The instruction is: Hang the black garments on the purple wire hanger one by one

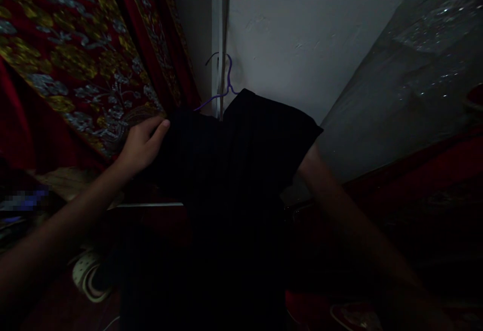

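Observation:
A black short-sleeved garment hangs in front of me on a purple hanger, whose hook shows against a narrow pale vertical strip. At the garment's left shoulder, my left hand is closed on the dark fabric, thumb on top. On the other side my right forearm goes up into the sleeve opening, and the hand itself is hidden inside the cloth. The hanger's lower part is mostly covered by the garment. Poor light hides the folds and lower edge.
Red cloth with gold and silver embroidery hangs at the left. Behind stands a pale wall, with shiny clear plastic sheeting at the right. A light-coloured clog-like shoe is low at the left.

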